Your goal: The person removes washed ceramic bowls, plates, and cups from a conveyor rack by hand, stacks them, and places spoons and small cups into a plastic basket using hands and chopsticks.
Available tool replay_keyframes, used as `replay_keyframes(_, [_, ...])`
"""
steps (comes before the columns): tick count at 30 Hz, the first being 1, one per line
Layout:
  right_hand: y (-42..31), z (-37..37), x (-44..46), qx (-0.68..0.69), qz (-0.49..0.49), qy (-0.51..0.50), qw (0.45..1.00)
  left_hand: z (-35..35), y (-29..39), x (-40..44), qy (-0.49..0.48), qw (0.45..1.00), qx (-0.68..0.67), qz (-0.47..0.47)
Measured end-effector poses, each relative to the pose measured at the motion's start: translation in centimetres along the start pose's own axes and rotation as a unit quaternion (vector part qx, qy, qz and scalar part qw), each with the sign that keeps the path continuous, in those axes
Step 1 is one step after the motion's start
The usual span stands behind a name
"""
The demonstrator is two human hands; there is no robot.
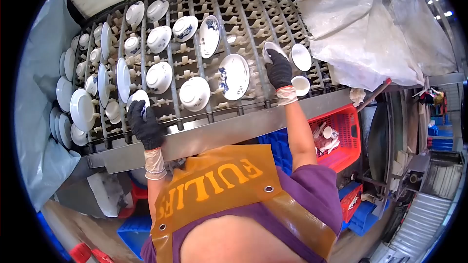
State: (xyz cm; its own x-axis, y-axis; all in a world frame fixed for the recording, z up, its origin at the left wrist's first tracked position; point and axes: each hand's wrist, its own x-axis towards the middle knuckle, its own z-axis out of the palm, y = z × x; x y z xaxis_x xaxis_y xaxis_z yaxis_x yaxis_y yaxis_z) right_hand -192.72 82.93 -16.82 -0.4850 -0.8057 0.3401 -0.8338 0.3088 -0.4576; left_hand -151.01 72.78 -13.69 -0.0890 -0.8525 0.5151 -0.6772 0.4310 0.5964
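Observation:
My left hand (142, 122), in a black glove, is closed on a white bowl (138, 97) at the front of the rack, its fingers over the bowl's side. Further right, my right hand (279, 70), gloved the same way, grips another white bowl (267, 51); the fingertips are partly hidden. Beside the right hand are a white oval dish (301, 57) and a small white bowl (300, 85). Between my hands stand a patterned plate (234, 77) and an upturned bowl (195, 94).
The pegged metal conveyor rack (246, 24) carries several bowls and plates on its left. Plastic sheets (351, 29) hang at both ends. A red basket (348, 136) with small white pieces stands below on the right, near a blue crate (278, 148).

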Motion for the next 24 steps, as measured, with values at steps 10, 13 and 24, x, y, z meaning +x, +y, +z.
replay_keyframes(10, [1.6,-3.7,-2.7,0.009,0.083,-0.011,0.996,0.9,1.7,-0.3,0.012,0.996,0.085,0.0])
replay_keyframes(13, [3.2,-4.2,-5.9,-0.11,0.066,-0.012,0.992,1.3,2.3,-0.6,0.033,0.996,0.081,-0.011])
replay_keyframes(24, [5.8,-6.1,-4.0,0.397,0.198,-0.07,0.894,2.6,1.9,-1.4,0.062,0.992,0.06,-0.09])
